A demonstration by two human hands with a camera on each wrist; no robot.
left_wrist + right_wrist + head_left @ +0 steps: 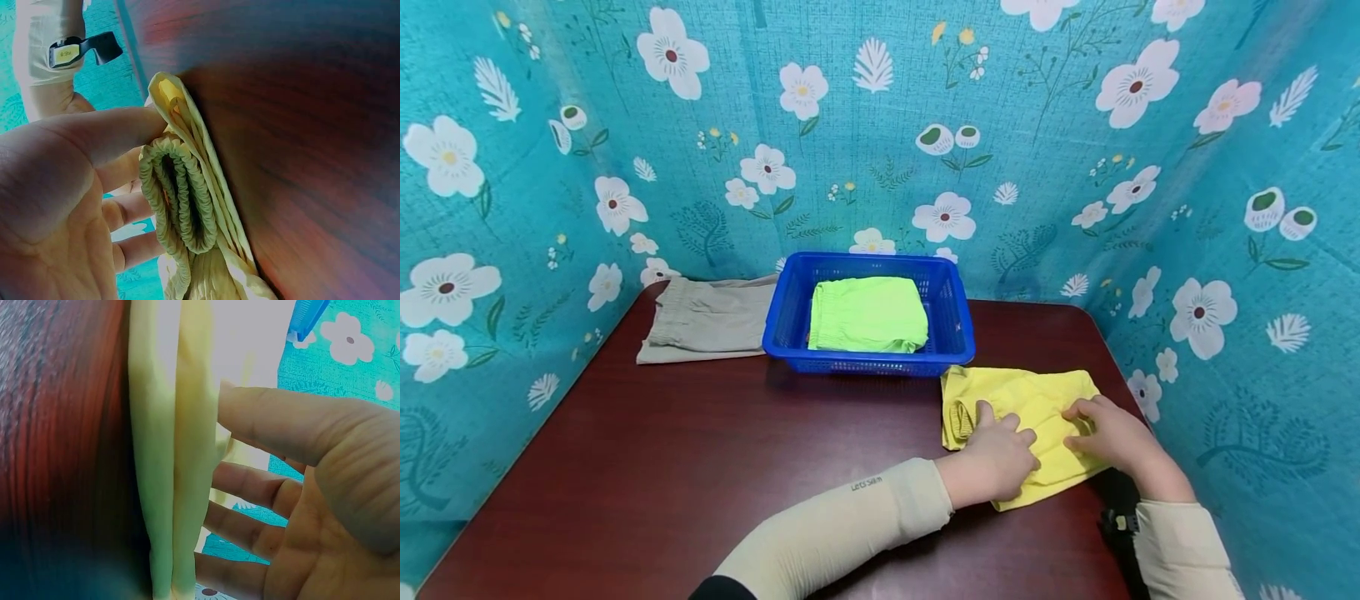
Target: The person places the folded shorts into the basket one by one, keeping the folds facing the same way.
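Observation:
Folded yellow shorts [1030, 390] lie on the right part of the table, their back edge by the basket's front right corner. My left hand [998, 457] rests on them near the left end, fingers spread. In the left wrist view, its thumb touches the cloth beside the folded-over gathered waistband [203, 219]. My right hand [1112, 433] touches the right part of the shorts with thumb and fingers apart. The right wrist view shows its fingertips against the layered yellow edge [187, 456]. Neither hand visibly pinches the cloth.
A blue plastic basket [872, 364] stands at the table's back middle, holding folded lime-green shorts [868, 315]. To its left lies a folded grey garment [718, 317] with a gathered waistband. Flowered blue cloth [880, 150] hangs around the dark red table [685, 467].

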